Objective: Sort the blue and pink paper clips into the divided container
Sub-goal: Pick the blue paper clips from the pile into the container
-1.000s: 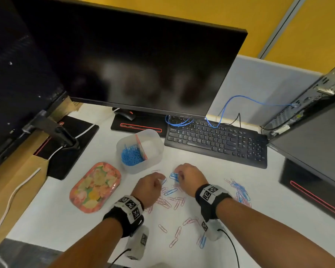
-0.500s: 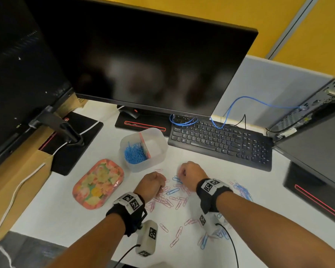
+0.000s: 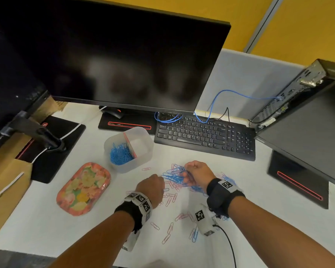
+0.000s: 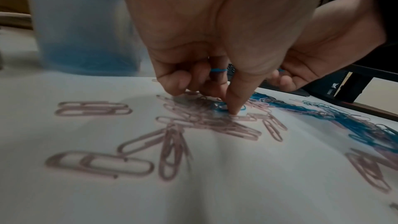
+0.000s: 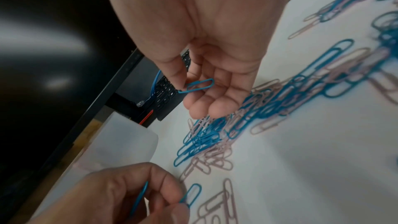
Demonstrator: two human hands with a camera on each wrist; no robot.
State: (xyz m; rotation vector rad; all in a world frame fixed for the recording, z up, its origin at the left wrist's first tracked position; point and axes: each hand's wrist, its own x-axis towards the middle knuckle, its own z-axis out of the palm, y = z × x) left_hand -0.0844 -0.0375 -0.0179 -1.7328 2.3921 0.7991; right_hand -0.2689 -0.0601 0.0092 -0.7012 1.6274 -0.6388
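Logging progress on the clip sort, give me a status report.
Right hand pinches a blue clip; left hand holds blue clips too. Container: blue side filled, other side bare. Mixed pile remains on desk.

Even indoor light, soft shadows — both wrist views motion-blurred (edges bowed), glare smearing the dark monitor (image 3: 124, 60).

Yellow wall (image 3: 307, 26) behind a grey partition (image 3: 249, 78). A white desk (image 3: 37, 219) carries a dark monitor (image 3: 124, 55) and black keyboard (image 3: 203, 134).
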